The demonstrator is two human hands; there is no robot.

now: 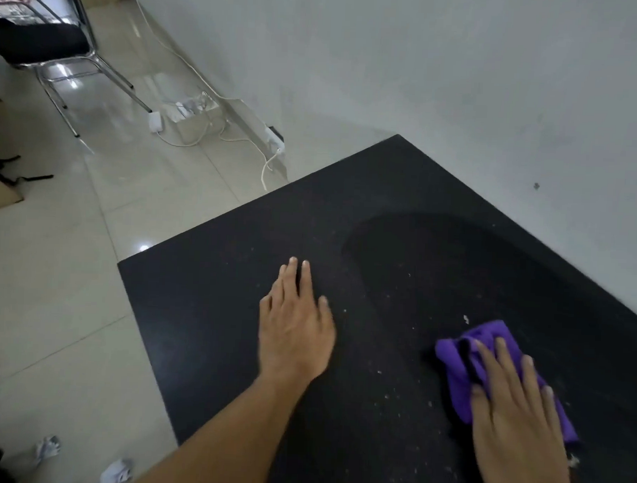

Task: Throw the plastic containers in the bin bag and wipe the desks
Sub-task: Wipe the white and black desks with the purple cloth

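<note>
A black desk (403, 194) with pale crumbs and specks scattered over it fills the lower right, set against a grey wall. My right hand (517, 425) lies flat with straight fingers on a purple cloth (461, 360), pressing it onto the desk top near the right side. My left hand (295, 328) rests flat on the bare desk surface to the left of the cloth, fingers straight and holding nothing. No plastic container or bin bag shows in this view.
Left of the desk is a glossy tiled floor (89, 268). A metal-legged chair (62, 55) stands at the far left. White cables and a power strip (191, 111) lie along the wall. Crumpled paper scraps (49, 446) lie on the floor near the desk's front corner.
</note>
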